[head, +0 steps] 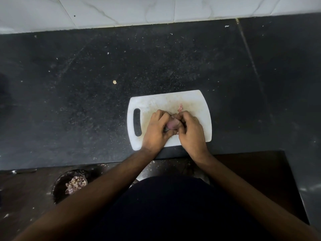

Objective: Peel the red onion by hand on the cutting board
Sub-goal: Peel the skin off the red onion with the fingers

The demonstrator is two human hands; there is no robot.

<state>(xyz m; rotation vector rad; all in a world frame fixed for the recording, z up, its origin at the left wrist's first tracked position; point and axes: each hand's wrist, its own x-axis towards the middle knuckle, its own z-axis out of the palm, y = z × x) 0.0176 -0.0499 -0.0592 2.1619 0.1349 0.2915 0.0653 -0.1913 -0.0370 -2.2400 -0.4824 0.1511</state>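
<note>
Black speckled countertop (86, 101) against a white tiled wall (156, 9) — onion peeling on a white cutting board (173, 100).

Counter surface carries scattered pale flecks; the board lies near the front edge, handle slot to the left. Below the counter, at lower left, a dark bin (60, 186) holds pinkish peelings. Both hands are over the board: the left hand (157, 130) is curled closed around the red onion (172, 124), the right hand (190, 132) closed against its other side, fingertips pinching at the skin. One small skin scrap (180, 108) lies on the board just behind the hands.
</note>
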